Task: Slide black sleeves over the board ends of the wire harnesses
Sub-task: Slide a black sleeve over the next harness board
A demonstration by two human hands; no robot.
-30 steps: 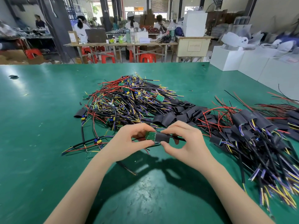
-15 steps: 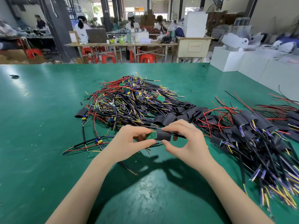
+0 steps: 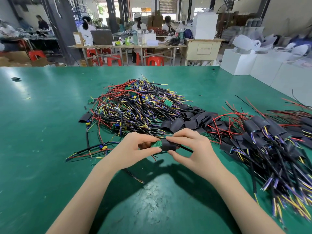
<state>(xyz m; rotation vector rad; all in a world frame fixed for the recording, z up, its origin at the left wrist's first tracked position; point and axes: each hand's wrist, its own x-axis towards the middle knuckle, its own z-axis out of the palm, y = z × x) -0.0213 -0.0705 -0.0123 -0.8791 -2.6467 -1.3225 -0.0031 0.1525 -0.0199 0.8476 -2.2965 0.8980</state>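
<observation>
Near the desk's [image 3: 42, 149] front edge, the left hand [image 3: 133, 151] pinched a board [image 3: 156, 144]; the right hand [image 3: 190, 149] pinched its sleeve [image 3: 168, 145]. Harness piles [image 3: 135, 107] crowded behind and right.

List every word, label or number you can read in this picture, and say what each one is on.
No text here can be read with confidence.
Sign on the cream cabinet: dark characters, too blurred to read.
Green carton on the far table: print too small.
Bottle label: too small.
Circuit board between the hands: no legible marking.
</observation>
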